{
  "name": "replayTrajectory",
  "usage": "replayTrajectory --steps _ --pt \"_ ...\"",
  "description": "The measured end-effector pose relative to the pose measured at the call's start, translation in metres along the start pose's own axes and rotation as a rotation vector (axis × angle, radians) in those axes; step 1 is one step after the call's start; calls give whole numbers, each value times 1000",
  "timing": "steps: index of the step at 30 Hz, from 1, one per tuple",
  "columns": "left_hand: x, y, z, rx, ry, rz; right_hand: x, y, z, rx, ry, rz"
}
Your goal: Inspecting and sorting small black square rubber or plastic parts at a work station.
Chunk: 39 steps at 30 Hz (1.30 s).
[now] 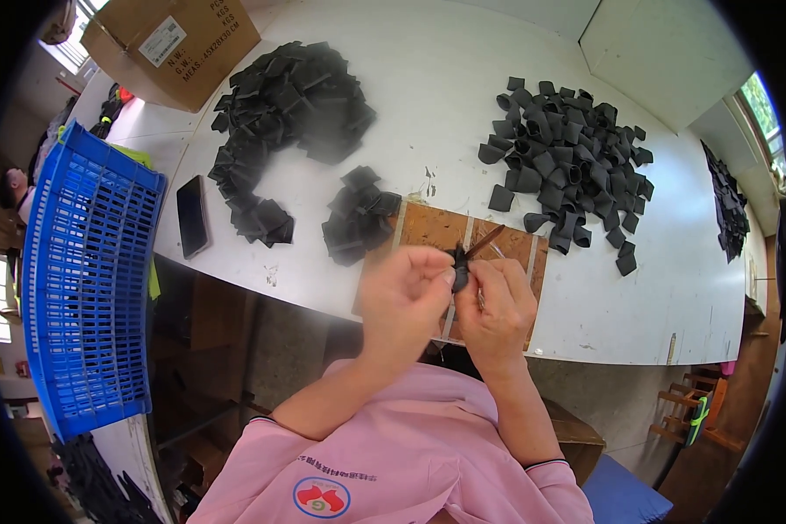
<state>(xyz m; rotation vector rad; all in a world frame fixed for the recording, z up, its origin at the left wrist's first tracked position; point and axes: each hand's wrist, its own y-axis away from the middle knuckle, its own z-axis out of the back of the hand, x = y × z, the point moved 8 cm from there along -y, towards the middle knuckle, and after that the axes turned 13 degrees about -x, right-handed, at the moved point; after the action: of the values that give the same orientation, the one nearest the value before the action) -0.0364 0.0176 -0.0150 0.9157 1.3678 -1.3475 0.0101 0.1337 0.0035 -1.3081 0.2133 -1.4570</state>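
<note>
Over a brown board [423,229] at the table's near edge, both hands meet at a small folded piece of black fabric [460,272]. My left hand [406,295] pinches it between thumb and fingertips, slightly blurred. My right hand [497,310] is closed at the piece's other side, with a slim dark pointed tool [487,240] sticking out past its fingers; the tool's other end is hidden in the hand. Left of the board lies a small heap of flat black pieces [356,214]. Folded, loop-like black pieces [576,162] are heaped to the right.
A long pile of flat black pieces [297,105] curves across the back left. Beside it are a cardboard box [179,48], a phone [193,217] and a blue plastic basket [92,288] on the left. A white panel [663,57] stands at the back right. Another person is far left.
</note>
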Motion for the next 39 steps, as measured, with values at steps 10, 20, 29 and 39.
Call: replayTrajectory --steps 10,20,29,39 --pt "1 6 -19 252 269 285 -28 39 -27 268 -1406 -1502" --pt "-39 -16 -46 667 1526 1068 -8 -53 -18 500 -935 -873" --pt "-5 -32 -33 303 499 446 -35 -46 -13 279 -473 -523" --pt "-35 -44 -24 229 784 79 23 -55 22 -17 -198 21"
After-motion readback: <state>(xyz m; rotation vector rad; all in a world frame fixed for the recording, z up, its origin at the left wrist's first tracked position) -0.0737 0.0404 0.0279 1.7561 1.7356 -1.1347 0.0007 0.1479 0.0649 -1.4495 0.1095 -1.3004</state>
